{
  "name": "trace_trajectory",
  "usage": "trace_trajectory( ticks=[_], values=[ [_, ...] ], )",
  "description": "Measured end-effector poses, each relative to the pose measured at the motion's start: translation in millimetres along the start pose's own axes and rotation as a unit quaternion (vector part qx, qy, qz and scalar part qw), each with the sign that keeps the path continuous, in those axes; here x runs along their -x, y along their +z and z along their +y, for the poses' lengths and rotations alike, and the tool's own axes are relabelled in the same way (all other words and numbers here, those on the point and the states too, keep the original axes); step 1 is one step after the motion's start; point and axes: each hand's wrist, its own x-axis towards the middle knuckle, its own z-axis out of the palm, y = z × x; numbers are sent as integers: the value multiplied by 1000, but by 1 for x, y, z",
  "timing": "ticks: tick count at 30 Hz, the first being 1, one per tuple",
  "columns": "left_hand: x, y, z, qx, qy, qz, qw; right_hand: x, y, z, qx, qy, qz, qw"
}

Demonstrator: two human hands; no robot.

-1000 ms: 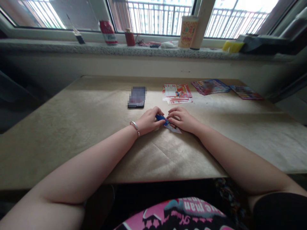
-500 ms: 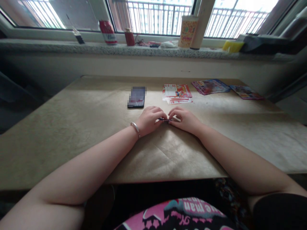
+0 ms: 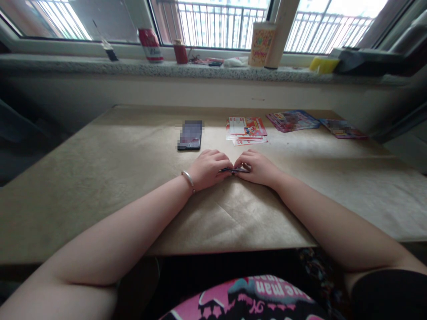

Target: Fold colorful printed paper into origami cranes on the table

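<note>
Close together over the middle of the table, my left hand and my right hand pinch a thin card between thumbs and fingers. It shows nearly edge-on as a narrow dark strip, and the fingers cover much of it, so its face and whether it is one card or more cannot be made out. Both hands are closed, their fingertips almost meeting. Just beyond them lie a stack of red-and-white printed cards and, to the left, a dark phone.
Purple-and-blue printed packets lie at the back right, beside another printed packet. On the stone windowsill stand a red-and-white can, a red bottle, a patterned cup and a yellow object.
The card has tilted, and more of it shows between the hands. My right fingers have dropped slightly and curled closer to my left fingertips. Everything else stays put.
</note>
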Motion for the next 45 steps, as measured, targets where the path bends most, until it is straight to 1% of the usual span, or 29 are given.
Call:
trace_trajectory(
  ticks=[6, 12, 17, 22, 26, 28, 33, 36, 38, 40, 43, 45],
  values=[
    [-1, 0, 1, -21, 8, 5, 1000, 1, -3, 0, -37, 3, -7, 999],
    [0, 5, -4, 32, 20, 16, 999, 0, 1, 6, -29, 9, 5, 1000],
    [-1, 7, -6, 56, 26, 3, 998, 0, 3, 7, -11, 10, 22, 1000],
    [-2, 6, -7, 47, 36, -12, 998, 1, -1, 8, 15, -27, 16, 999],
    [-1, 3, -7, -17, 2, -2, 1000, 2, -6, 7, 65, -64, -4, 996],
    [0, 1, -6, -30, -5, -2, 1000, 2, -8, 5, 98, -77, -16, 992],
    [1, -1, -1, -32, -10, -13, 999, 0, -15, -6, 175, -133, -59, 974],
    [1, 0, -2, -11, -22, -21, 999, 0, -15, -9, 182, -152, -69, 969],
    [1, 0, -3, -2, -27, -26, 999, 0, -13, -9, 177, -142, -64, 972],
    [1, 0, -3, -3, -24, -35, 999, 1, -9, -8, 161, -112, -50, 979],
    [2, -2, 0, -12, -16, -55, 998, 1, -5, -7, 105, -58, -15, 993],
    [2, -4, 2, -23, -11, -53, 998, 0, -3, -7, 73, -35, -4, 997]
  ],
)
